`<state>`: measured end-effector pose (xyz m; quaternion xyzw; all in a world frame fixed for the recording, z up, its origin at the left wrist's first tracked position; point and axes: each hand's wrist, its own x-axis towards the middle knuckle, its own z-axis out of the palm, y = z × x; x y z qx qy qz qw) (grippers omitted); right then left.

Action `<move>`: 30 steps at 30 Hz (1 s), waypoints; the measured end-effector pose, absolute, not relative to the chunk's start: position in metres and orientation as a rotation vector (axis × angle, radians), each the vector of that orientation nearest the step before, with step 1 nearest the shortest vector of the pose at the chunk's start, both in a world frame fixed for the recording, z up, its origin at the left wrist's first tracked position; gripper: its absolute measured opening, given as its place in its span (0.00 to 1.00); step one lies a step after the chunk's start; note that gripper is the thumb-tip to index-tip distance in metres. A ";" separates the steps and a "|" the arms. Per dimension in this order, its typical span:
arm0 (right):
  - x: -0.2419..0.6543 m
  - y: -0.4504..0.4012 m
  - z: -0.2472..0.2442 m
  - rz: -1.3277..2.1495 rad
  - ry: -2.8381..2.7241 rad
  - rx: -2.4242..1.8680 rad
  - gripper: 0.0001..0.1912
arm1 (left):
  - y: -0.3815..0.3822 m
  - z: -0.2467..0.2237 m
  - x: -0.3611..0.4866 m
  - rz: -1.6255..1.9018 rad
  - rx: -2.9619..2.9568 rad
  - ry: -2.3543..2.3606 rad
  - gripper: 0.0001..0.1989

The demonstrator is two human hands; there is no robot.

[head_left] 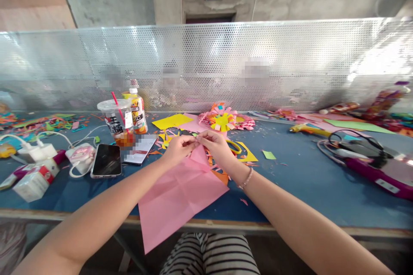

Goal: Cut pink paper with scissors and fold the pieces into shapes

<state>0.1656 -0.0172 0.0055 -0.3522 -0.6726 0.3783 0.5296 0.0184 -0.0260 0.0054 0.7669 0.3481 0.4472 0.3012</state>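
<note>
A creased sheet of pink paper (pixel 177 197) hangs from my fingers, its lower corner reaching past the table's front edge. My left hand (pixel 179 149) pinches its top corner. Right beside it, my right hand (pixel 217 148) pinches the same corner, fingertips meeting those of the left. The upper part of the sheet looks folded over under my fingers, though the exact fold is hidden. Just beyond my right hand, yellow scissors handles (pixel 234 148) show next to a yellow paper piece (pixel 247 151). Orange and yellow scraps lie beneath and around the sheet.
Ahead sit paper flowers (pixel 223 120) and a yellow sheet (pixel 172 123). To the left stand a plastic cup (pixel 112 114), a juice bottle (pixel 138 114), a phone (pixel 106 161) and chargers (pixel 38 152). A glue gun (pixel 309 129) and purple power strip (pixel 377 176) lie right. A perforated metal screen (pixel 206 51) backs the table.
</note>
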 end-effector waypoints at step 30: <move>0.165 -0.031 0.019 1.249 -1.419 -0.766 0.10 | -0.036 0.013 0.022 1.272 2.088 0.963 0.12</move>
